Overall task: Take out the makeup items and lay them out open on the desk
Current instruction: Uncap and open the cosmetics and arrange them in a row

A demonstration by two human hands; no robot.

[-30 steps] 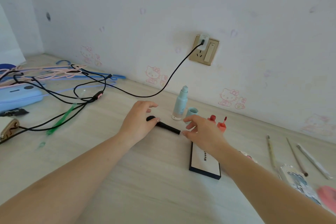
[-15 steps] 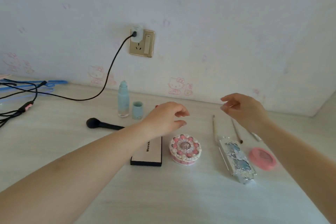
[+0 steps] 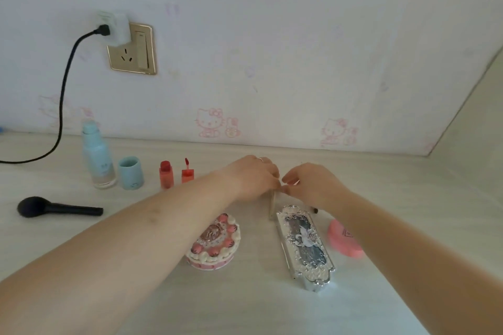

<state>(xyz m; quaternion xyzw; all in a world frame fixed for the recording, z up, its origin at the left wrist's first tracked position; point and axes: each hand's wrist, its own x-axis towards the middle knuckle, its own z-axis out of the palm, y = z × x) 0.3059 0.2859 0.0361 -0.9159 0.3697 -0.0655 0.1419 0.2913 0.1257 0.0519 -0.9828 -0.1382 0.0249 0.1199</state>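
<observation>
Step in hand: opening slim pencil (image 3: 271, 202), frame centre, just above silver case (image 3: 304, 246) on desk (image 3: 245, 302). Left hand (image 3: 254, 178) and right hand (image 3: 313, 185) both pinch pencil's upper end. Next, likely: pull cap off, lay both parts flat.

Two hands showed over the desk, the left hand (image 3: 254, 178) and the right hand (image 3: 313, 185), fingertips meeting. Left of the left hand stood one pale blue bottle (image 3: 96, 156), one loose blue cap (image 3: 131, 173), one red lip-tint bottle (image 3: 166, 174) and one red wand cap (image 3: 187, 171); farther left lay one black brush (image 3: 58, 208). Under the left forearm sat one round cake-shaped compact (image 3: 217, 246). Just below the joined fingertips lay one slim beige pencil (image 3: 271, 204), and beside it one ornate silver case (image 3: 304, 246). Under the right forearm sat one pink round compact (image 3: 343, 239). How many thin sticks lay beneath the right hand could not be told.
</observation>
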